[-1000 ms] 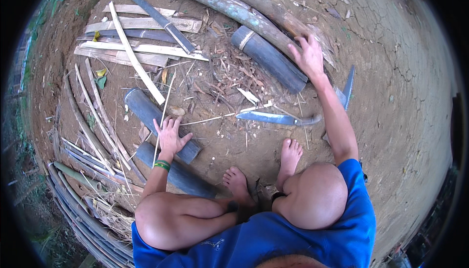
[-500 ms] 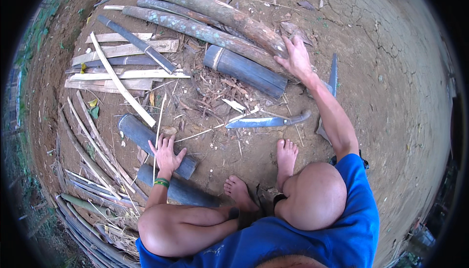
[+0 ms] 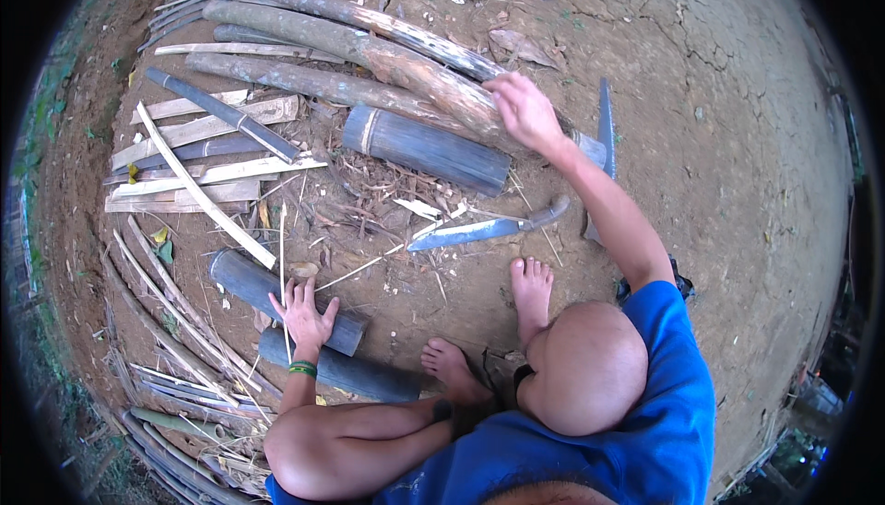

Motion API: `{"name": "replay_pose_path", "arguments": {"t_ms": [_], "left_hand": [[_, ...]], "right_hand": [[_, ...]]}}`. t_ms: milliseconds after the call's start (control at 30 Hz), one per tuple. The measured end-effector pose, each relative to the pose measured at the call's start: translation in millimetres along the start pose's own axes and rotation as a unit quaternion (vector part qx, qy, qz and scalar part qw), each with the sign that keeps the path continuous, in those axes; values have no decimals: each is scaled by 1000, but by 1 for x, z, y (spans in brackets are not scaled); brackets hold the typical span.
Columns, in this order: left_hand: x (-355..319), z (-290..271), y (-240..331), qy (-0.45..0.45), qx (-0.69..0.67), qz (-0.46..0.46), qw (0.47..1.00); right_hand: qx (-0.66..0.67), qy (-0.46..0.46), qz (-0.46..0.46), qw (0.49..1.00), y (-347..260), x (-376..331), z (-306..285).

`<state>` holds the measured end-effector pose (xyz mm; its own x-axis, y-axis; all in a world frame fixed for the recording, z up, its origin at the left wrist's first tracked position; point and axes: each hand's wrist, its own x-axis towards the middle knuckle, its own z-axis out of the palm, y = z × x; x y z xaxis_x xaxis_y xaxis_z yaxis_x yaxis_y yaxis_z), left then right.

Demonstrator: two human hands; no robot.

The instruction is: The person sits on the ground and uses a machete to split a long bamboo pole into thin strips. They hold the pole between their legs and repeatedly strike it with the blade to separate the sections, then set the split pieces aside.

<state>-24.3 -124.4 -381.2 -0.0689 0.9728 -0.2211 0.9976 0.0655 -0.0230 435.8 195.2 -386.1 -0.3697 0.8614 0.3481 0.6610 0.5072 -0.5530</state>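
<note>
My left hand (image 3: 308, 319) lies spread on a dark bamboo section (image 3: 253, 286), with a thin pale strip (image 3: 283, 275) running beneath it. Beside that section, nearer my leg, is another dark bamboo section (image 3: 341, 367). My right hand (image 3: 527, 111) reaches far forward and grips the near end of a thick brown log (image 3: 415, 72), its fingers over the top and touching the pole behind. That mottled pole (image 3: 406, 30) lies along the log's far side; a greyish log (image 3: 295, 76) lies on its near side. The log's underside is hidden.
A thick bamboo section (image 3: 433, 150) lies before the logs. A machete (image 3: 470, 233) rests near my right foot. A saw blade (image 3: 606, 127) sticks up beyond my right forearm. Split bamboo slats (image 3: 212, 173) and curved strips (image 3: 184, 321) cover the left side.
My right hand has shifted left and inward along with the brown log, which lies nearer the bamboo section. More of the pole behind shows. My left hand stays on its bamboo section.
</note>
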Motion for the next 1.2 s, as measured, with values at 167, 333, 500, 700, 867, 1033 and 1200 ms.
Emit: {"name": "replay_pose_path", "arguments": {"t_ms": [167,333,500,700,867,1033,1200], "left_hand": [[3,-2,1,-13,7,-1,1000],[4,0,0,-8,11,2,1000],[4,-1,2,4,-4,6,1000],[4,-1,3,-12,-12,-2,1000],[6,-3,4,-7,-9,-2,1000],[6,-2,4,-3,-16,0,1000],[5,-2,2,-4,-11,2,1000]], "right_hand": [[-117,-239,299,917,79,20,1],[-185,-144,181,955,88,12,2],[-192,-109,192,956,92,48,-56],[-117,-154,245,950,150,64,-55],[-206,-102,173,958,137,25,0],[-249,-21,83,965,119,14,12],[-305,-56,34,950,118,24,14]]}}
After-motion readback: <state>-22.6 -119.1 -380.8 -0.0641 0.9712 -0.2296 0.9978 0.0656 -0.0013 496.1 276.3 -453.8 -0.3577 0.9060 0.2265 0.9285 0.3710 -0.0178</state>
